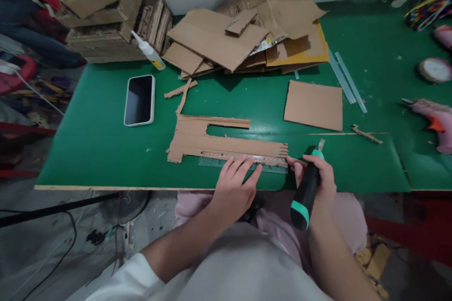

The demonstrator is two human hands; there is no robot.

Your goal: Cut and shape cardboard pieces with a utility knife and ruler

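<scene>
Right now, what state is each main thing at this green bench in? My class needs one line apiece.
Black-and-teal cutter: blade out, in the right hand
Clear plastic ruler: flat, under the left hand
Notched brown cardboard: flat, slit at its right end
Rectangular brown cardboard: flat
Brown cardboard scraps: piled
White-edged black phone: flat, screen dark
White plastic bottle: seems upright
Pink glue gun with orange trigger: on its side

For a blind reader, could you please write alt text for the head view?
The left hand rests on a clear ruler along a cut cardboard piece; the right hand holds a black-and-teal utility knife. Cardboard sheets and a smartphone lie farther back on the green table.
</scene>
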